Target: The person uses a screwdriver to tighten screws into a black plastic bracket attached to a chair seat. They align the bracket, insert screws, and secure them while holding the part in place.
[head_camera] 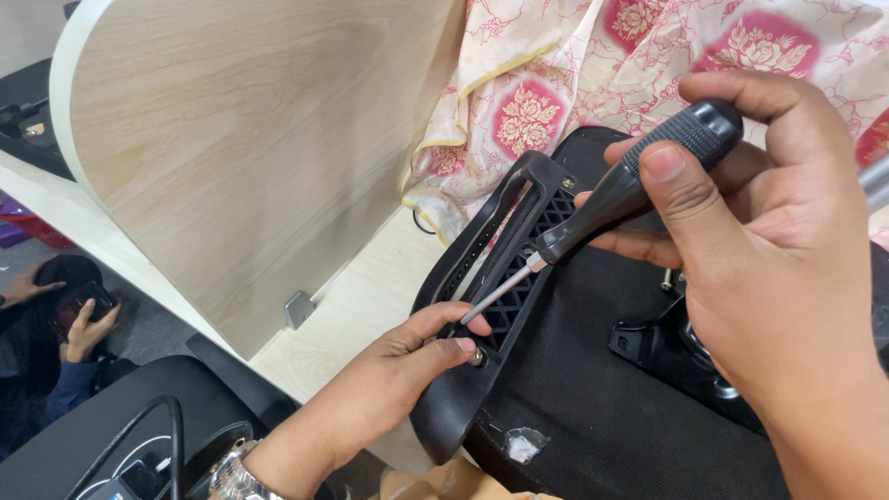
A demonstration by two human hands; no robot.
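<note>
Pale wood-grain desk surface (356, 306) runs under a tall curved divider panel of the same light wood (250, 157), and a cream cloth printed with pink and gold flowers (556, 83) is draped behind the work. On the desk lies a black fabric-covered chair seat turned underside up (593, 407), with a black metal bracket (662, 347) fixed to it at the right.

A black plastic armrest frame with a slotted, gridded middle (500, 268) rests along the seat's left edge, tilted from upper right to lower left. The left hand (407, 370), a metal watch at its wrist, reaches in from below; its thumb and forefinger are pinched together on a small brass-coloured screw (477, 356) at the lower part of the frame.

The right hand (769, 250) is curled tight around the ribbed black handle of a screwdriver (620, 194), thumb pressed along the grip. The thin steel shaft slants down and left, its tip just above the left fingertips, close to the screw.

At the far left, below the desk, another person's hands (79, 319) hold a dark phone.
</note>
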